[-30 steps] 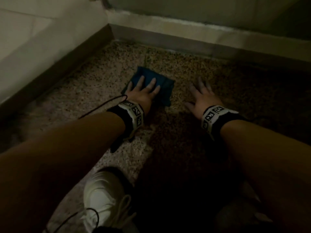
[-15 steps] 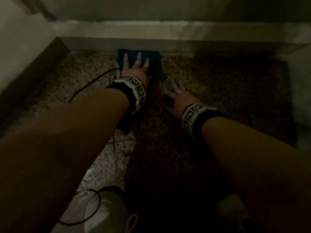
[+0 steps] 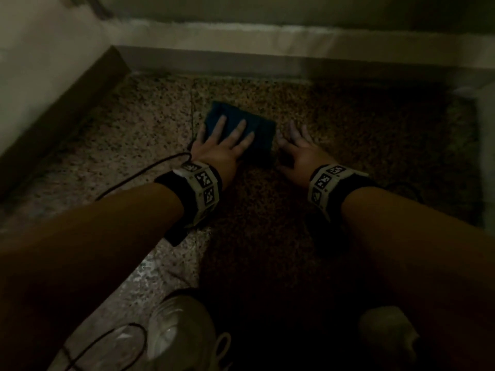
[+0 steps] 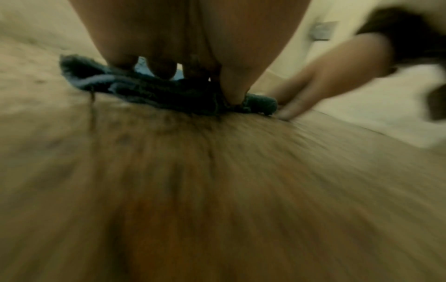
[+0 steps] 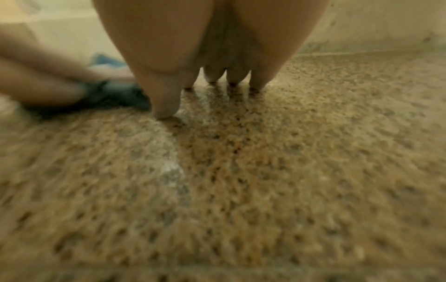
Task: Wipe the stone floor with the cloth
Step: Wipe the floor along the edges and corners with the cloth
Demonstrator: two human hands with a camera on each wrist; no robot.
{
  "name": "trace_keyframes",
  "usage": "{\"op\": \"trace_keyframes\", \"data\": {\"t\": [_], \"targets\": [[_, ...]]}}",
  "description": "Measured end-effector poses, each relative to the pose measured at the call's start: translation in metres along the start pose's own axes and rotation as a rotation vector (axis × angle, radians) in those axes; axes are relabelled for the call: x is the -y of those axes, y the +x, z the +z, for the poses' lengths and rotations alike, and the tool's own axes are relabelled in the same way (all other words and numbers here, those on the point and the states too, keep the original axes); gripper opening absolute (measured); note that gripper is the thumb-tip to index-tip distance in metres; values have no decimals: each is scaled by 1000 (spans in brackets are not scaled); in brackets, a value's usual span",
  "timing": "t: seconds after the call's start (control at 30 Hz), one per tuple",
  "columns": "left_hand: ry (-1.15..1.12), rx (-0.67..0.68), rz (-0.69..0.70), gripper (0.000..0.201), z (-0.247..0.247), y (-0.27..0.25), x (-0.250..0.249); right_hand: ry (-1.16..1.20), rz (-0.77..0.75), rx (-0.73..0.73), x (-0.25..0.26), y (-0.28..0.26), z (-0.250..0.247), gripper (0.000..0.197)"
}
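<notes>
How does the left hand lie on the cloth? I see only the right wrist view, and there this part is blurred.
Observer: The left hand lies flat on the blue cloth, with its fingers straight and spread.
Operator: Is the cloth against the far wall?
Observer: No. A strip of bare stone floor lies between the cloth and the skirting.
Operator: What is behind the hands, nearer to the person?
Observer: A white shoe stands on the floor, below the left forearm.
</notes>
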State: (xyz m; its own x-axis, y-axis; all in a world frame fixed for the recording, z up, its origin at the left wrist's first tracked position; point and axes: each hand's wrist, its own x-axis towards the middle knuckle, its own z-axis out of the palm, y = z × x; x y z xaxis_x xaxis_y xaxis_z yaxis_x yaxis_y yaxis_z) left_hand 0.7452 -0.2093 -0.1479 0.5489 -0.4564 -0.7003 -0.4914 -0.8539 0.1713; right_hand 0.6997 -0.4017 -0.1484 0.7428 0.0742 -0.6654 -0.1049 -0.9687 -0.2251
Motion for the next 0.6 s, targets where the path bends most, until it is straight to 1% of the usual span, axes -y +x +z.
{"op": "trace_keyframes", "data": {"t": [0.07, 0.17, 0.2, 0.27, 0.33, 0.47, 0.6], "targets": [[4, -23, 27, 71, 12, -7, 1, 15, -1, 15, 0, 0, -2, 74], [-2, -38, 28, 73, 17, -10, 2, 37, -6, 28, -3, 1, -7, 74], [3, -32, 23, 73, 16, -10, 2, 24, 21, 23, -5, 1, -9, 75], [9, -23, 16, 74, 13, -10, 0, -14, 141, 14, -14, -2, -10, 81], [-3, -25, 16, 75, 11, -9, -1, -10, 240, 50, -23, -7, -8, 86], [-9, -31, 21, 72, 5, -3, 0, -14, 225, 64, -31, -7, -5, 89], [-14, -53, 4, 65, -14, 23, -15, -34, 224, 48, -32, -5, -1, 90]]}}
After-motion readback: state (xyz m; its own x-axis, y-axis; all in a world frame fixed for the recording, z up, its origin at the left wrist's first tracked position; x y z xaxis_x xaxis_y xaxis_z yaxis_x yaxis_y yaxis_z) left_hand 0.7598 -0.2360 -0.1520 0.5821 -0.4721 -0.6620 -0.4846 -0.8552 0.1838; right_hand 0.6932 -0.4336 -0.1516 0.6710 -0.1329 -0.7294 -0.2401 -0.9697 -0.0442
